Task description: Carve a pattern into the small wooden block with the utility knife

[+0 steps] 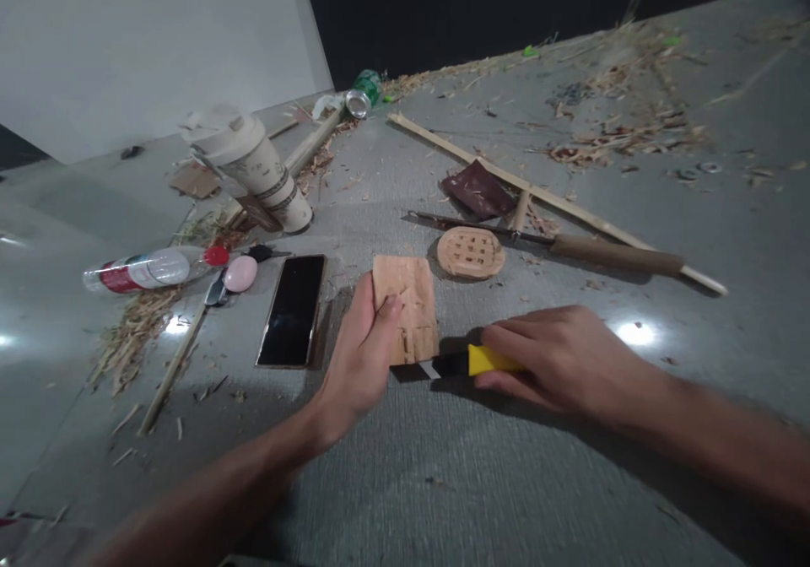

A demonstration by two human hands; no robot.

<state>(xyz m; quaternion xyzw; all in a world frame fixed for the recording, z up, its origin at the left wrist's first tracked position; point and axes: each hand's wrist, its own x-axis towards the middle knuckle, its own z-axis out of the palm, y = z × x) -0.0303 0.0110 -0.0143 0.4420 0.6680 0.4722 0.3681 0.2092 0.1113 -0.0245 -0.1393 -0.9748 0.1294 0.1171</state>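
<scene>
My left hand (360, 352) grips a flat, pale wooden block (414, 305) by its left edge, thumb on its face. Carved grooves mark the block's lower end. My right hand (550, 356) is closed around a yellow and black utility knife (481, 360). The knife's blade lies close to the block's lower right corner; whether they touch I cannot tell. Just beyond the block, to the right, rests an oval wooden piece (472, 253) with a grid of small holes. A black phone (292, 310) lies to the left of my left hand.
A long saw-like tool (613, 255), wooden strip (456, 149) and dark red patch (479, 190) lie at back right. Cups (253, 166), a plastic bottle (148, 270) and a pink round object (240, 274) are left. A green can (363, 94) lies behind; shavings (623, 141) are scattered.
</scene>
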